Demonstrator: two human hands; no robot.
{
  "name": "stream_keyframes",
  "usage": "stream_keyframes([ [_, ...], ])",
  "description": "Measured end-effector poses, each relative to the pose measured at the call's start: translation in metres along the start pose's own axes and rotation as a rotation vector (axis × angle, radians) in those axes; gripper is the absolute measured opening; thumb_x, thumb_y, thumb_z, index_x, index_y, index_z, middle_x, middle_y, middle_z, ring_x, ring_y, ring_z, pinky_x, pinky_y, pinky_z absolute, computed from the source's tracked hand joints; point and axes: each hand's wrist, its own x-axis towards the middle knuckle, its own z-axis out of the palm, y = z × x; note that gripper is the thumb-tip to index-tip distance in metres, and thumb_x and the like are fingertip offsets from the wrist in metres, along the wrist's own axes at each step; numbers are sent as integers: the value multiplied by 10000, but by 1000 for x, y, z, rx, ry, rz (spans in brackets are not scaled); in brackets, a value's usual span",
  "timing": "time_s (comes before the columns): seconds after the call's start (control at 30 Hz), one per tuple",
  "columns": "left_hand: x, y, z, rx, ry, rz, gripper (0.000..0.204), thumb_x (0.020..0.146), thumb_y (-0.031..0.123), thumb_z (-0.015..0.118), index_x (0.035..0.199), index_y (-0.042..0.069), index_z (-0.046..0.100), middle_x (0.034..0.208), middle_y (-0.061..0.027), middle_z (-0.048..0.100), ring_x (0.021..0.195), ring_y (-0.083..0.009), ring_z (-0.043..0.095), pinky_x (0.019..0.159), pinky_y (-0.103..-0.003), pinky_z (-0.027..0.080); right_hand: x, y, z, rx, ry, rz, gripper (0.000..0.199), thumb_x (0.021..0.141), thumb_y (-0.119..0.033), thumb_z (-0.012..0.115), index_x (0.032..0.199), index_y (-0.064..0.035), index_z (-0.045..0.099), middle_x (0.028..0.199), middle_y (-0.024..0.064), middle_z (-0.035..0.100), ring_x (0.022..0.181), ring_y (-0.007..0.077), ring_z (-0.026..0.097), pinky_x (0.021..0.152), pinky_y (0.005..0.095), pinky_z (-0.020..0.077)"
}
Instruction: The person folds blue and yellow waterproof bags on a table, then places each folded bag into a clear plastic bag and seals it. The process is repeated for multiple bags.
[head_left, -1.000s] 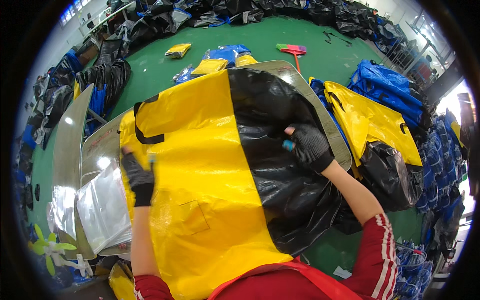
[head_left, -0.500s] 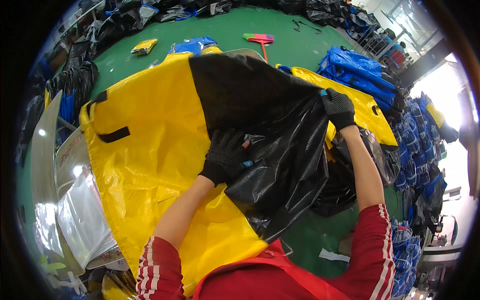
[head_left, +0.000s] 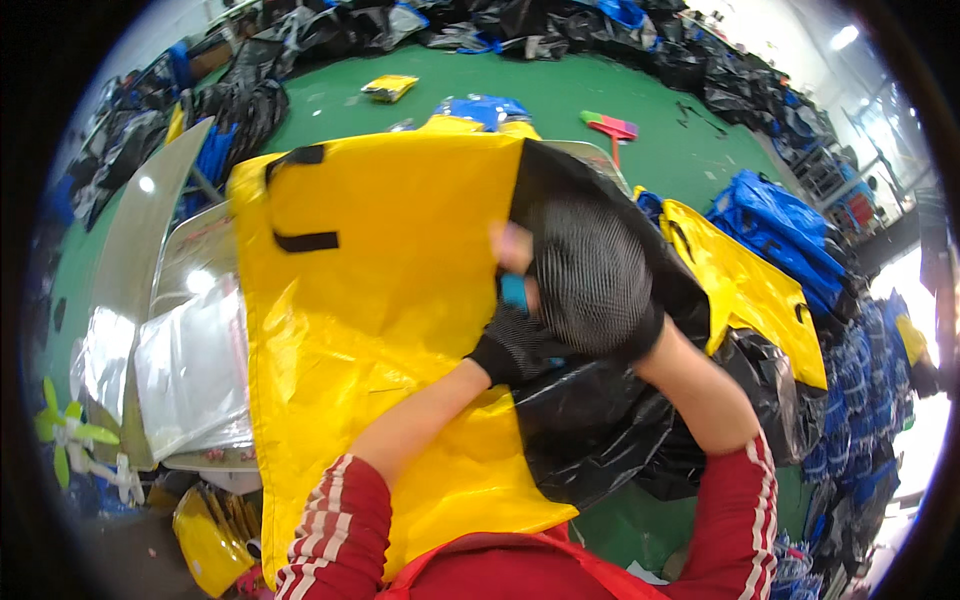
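A large bag-like sheet, half yellow (head_left: 370,330) and half black (head_left: 590,440), lies spread in front of me. A black strap (head_left: 308,242) shows at its upper left. My left hand (head_left: 515,345), in a black dotted glove, rests on the sheet near the line where the two colours meet. Most of its fingers are hidden behind my right hand. My right hand (head_left: 595,275), gloved alike with bare fingertips and a blue band on one finger, is raised above the left and smeared by motion. Whether it holds anything does not show.
Clear plastic sleeves (head_left: 195,370) lie on the left. Another yellow bag (head_left: 745,270) and a blue folded bundle (head_left: 775,225) are at the right. A small green fan (head_left: 70,430) stands lower left. A broom (head_left: 612,128) and yellow packet (head_left: 390,88) lie on the floor.
My right hand has left the black part's right edge and swung left over my left hand. The black part has folded inward. The whole view has shifted somewhat.
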Motion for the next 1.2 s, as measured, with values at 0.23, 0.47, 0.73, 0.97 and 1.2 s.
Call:
stream_keyframes([
  [0.23,-61,-43,-94,406,-135,-152,596,871,580,541,1251,128,613,1442,-101,460,1372,-315,359,1168,-543,124,91,14,6,-356,-68,89,275,836,-197,569,1074,-91,658,895,149,649,883,324,640,711,437,506],
  [0.47,-108,-85,-96,471,-313,-388,457,911,490,517,1160,135,658,1252,-138,567,1148,-324,518,986,-454,369,-85,-13,91,427,-688,562,575,998,-480,418,846,12,673,621,201,595,585,349,600,624,420,489],
  [0.73,-40,60,-203,-262,-120,-642,389,870,263,680,1232,127,642,1133,-143,677,1009,-338,649,931,-390,496,-79,-43,94,180,-528,547,448,971,-405,471,961,-5,675,805,217,666,732,376,635,707,454,488],
  [0.97,-114,-28,-139,650,-370,-540,697,869,563,551,1409,134,452,1541,-153,302,1421,-417,217,1121,-644,40,-113,29,60,-93,-472,492,702,843,-434,635,1408,-76,422,1301,212,510,1266,360,443,1067,517,297],
  [1.2,-85,7,-95,385,-155,-411,703,843,437,624,1381,27,432,1510,-216,325,1422,-414,232,1163,-574,82,-168,69,117,-300,-335,475,683,878,-522,546,1352,-33,491,1416,181,454,1395,329,310,1156,543,124],
])
